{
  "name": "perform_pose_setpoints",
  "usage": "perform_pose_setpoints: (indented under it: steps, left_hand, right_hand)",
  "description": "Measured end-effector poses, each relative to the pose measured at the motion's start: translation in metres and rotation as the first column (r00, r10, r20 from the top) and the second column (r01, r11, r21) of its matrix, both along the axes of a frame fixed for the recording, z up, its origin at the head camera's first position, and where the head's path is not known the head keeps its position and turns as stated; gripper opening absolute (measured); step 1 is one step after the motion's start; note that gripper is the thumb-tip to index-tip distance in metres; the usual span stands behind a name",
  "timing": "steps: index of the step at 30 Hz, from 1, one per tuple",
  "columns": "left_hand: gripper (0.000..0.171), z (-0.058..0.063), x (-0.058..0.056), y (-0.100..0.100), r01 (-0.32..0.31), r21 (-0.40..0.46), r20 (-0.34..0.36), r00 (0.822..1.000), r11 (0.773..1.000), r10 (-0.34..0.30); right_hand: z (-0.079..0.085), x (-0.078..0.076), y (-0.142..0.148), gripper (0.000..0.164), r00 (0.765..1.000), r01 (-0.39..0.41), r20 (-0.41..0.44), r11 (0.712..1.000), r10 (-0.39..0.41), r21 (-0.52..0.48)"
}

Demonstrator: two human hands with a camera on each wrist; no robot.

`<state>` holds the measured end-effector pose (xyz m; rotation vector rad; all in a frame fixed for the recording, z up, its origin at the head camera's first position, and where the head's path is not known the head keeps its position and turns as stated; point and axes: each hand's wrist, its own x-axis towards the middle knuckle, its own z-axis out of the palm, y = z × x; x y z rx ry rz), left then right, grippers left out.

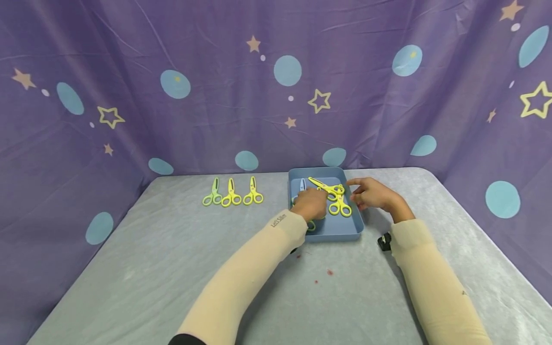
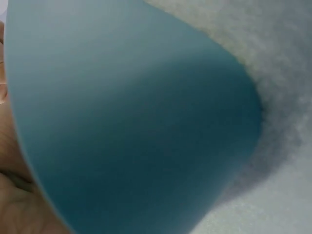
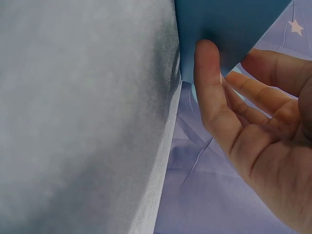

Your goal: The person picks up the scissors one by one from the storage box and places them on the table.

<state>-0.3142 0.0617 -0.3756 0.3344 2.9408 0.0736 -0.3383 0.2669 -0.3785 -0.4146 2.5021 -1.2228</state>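
Note:
A blue tray holds several pairs of scissors. My left hand reaches down into it from the front left, knuckles up, over the scissors there; its fingertips are hidden, so I cannot tell what they hold. Beside that hand lie blue-bladed scissors and a green handle loop. Two yellow scissors, one pair partly under another, lie on the tray's right side. At the right wall, my right hand pinches the tray, thumb against the outside and index finger at the rim.
Left of the tray, green scissors and two yellow scissors lie in a row, blades pointing away. A grey cloth covers the table. Behind it hangs a purple curtain with stars and dots.

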Motion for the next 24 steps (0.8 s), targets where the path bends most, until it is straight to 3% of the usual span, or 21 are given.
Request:
perform_pose_setpoints:
  steps: [12, 19, 24]
  left_hand:
    - [0.046, -0.001, -0.002, -0.001, -0.03, -0.007, -0.013, 0.999, 1.0, 0.03]
    - [0.044, 0.006, 0.002, -0.007, -0.011, 0.029, -0.086, 0.996, 1.0, 0.014]
    - [0.051, 0.01, -0.003, -0.011, 0.005, 0.018, -0.128, 0.992, 1.0, -0.003]
  right_hand:
    - [0.0, 0.002, 0.0, 0.06, 1.0, -0.009, 0.002, 1.0, 0.009, -0.002]
    - [-0.001, 0.0, 0.0, 0.061, 1.0, -0.004, 0.011, 1.0, 0.004, 0.001]
    - [-0.002, -0.002, 0.002, 0.061, 1.0, -0.002, 0.009, 1.0, 0.002, 0.004]
